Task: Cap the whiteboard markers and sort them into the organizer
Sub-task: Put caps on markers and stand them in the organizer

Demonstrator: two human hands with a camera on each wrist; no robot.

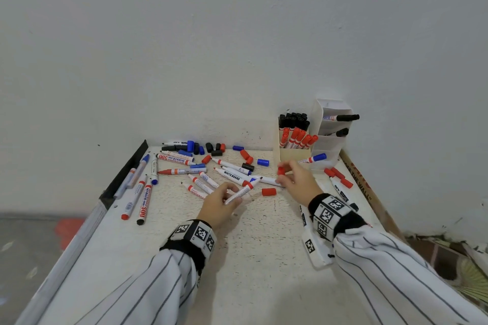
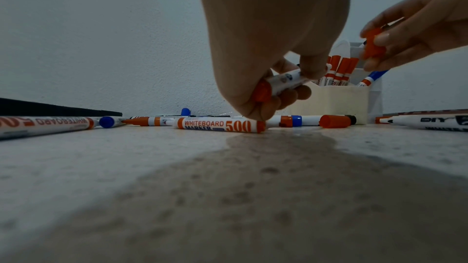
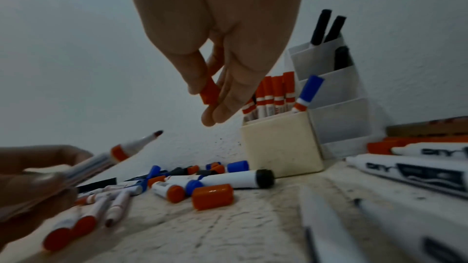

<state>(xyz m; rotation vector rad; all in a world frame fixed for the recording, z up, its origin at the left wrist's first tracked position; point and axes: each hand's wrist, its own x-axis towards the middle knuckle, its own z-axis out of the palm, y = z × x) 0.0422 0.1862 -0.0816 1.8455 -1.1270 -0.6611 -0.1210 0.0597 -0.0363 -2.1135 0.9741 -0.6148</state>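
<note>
My left hand (image 1: 224, 198) grips an uncapped red whiteboard marker (image 1: 241, 192) by its barrel, tip pointing up and right; the same marker (image 3: 121, 152) shows in the right wrist view. My right hand (image 1: 293, 177) pinches a red cap (image 1: 281, 171) between thumb and fingers, a short way right of the marker's tip; the cap (image 3: 209, 92) (image 2: 372, 44) is lifted off the table. The cream organizer box (image 1: 293, 154) at the back right holds capped red and black markers. Beside it, a white tiered organizer (image 1: 328, 140) holds black markers and one blue one.
Many loose markers and red, blue and black caps lie scattered over the white table (image 1: 237, 245). A spare red cap (image 1: 269, 191) lies between my hands. More markers and red caps (image 1: 339, 177) lie near the right edge. A wall stands right behind.
</note>
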